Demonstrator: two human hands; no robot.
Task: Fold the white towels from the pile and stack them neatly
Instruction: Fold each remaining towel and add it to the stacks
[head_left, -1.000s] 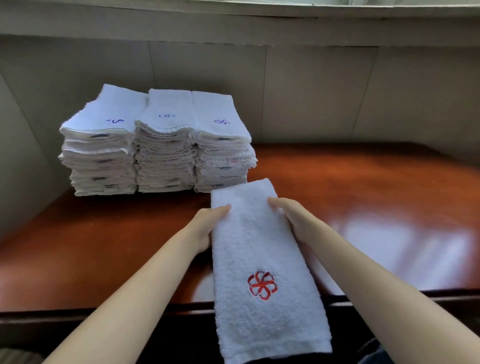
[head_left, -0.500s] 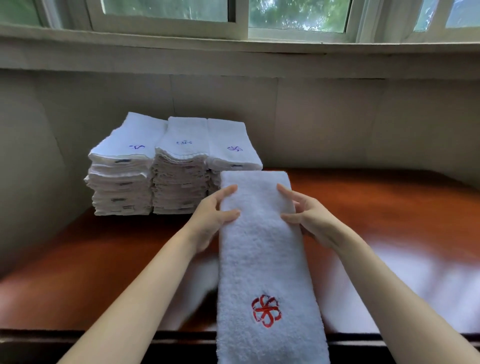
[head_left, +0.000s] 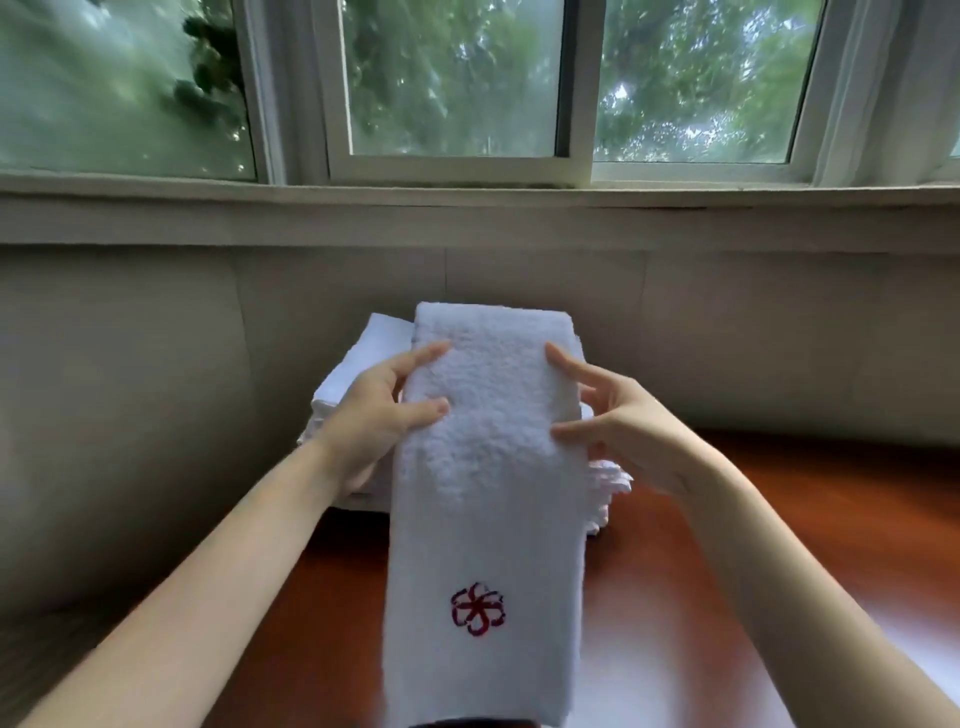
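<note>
A long white towel (head_left: 488, 493), folded into a narrow strip with a red flower emblem near its lower end, hangs lifted in front of me. My left hand (head_left: 374, 421) grips its left edge, thumb on the front and fingers behind. My right hand (head_left: 618, 421) holds the right edge the same way. Behind the towel, the stacks of folded white towels (head_left: 353, 384) stand on the table against the wall, mostly hidden by the towel and my hands.
The reddish wooden table (head_left: 779, 545) stretches to the right and toward me. A grey wall (head_left: 130, 389) runs behind and on the left. A window (head_left: 457, 88) with a sill sits above the wall.
Both hands have raised the towel off the table and carried it up and away from me, over the stacks. My view has tilted upward, bringing the window into sight.
</note>
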